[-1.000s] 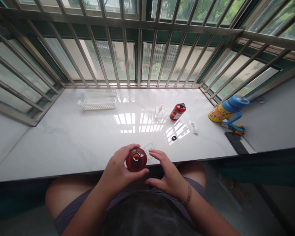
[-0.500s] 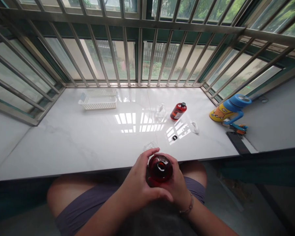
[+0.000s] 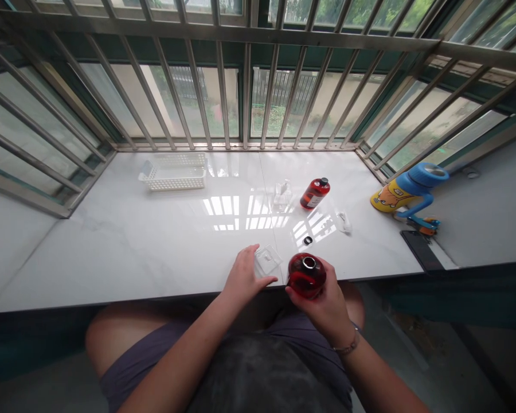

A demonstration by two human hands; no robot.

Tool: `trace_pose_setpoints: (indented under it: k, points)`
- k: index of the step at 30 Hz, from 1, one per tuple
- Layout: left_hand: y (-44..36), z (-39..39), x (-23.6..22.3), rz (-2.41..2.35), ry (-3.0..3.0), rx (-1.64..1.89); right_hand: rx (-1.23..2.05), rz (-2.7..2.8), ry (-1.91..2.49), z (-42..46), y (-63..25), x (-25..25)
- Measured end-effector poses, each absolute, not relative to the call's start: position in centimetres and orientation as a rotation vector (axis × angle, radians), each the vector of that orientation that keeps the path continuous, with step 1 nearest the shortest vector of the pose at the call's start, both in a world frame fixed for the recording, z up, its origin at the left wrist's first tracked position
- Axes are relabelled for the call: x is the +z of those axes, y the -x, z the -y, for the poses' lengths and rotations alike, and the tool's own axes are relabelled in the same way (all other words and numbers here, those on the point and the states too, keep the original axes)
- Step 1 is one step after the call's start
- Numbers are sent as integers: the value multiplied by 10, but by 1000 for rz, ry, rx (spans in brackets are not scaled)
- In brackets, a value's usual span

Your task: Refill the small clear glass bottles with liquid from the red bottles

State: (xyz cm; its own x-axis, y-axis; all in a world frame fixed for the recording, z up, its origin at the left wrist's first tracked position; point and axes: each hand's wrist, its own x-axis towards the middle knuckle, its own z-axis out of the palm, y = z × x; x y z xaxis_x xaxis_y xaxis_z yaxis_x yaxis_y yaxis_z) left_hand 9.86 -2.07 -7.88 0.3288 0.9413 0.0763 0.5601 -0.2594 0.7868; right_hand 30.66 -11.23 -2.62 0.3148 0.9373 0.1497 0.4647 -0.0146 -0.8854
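Note:
My right hand [image 3: 327,304] is wrapped round an uncapped red bottle [image 3: 306,275], held upright at the near edge of the white marble sill [image 3: 146,241]. My left hand [image 3: 244,278] rests on the sill edge with thumb and fingers closed on a small clear glass container [image 3: 267,260]. A small black cap [image 3: 308,240] lies on the sill just beyond the held bottle. Farther back a second red bottle with a black cap [image 3: 314,193] leans over, with a small clear glass bottle [image 3: 281,194] to its left.
A white plastic basket [image 3: 175,171] sits at the back left of the sill. A small clear item [image 3: 344,221] lies right of the cap. At the right stand a blue and yellow cup [image 3: 406,195] and a dark phone [image 3: 421,250]. Window bars [image 3: 245,86] fence the back.
The red bottle passed from my left hand to my right and moved right, back up to the sill edge. My left hand let go and took hold of the clear container.

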Motion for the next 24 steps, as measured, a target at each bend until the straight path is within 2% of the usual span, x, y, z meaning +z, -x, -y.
trace_pose_setpoints:
  k: [6,15,24]
  points:
    - [-90,12,-62,-1418,-1832,787,558,1453,1618,98,-313,-33]
    - [-41,28,-23,-1358,-2032,1037,466,1747,1515,80,-308,-36]
    - [-28,46,8,-1383,-2238,993,410,1935,1390,66,-303,-22]
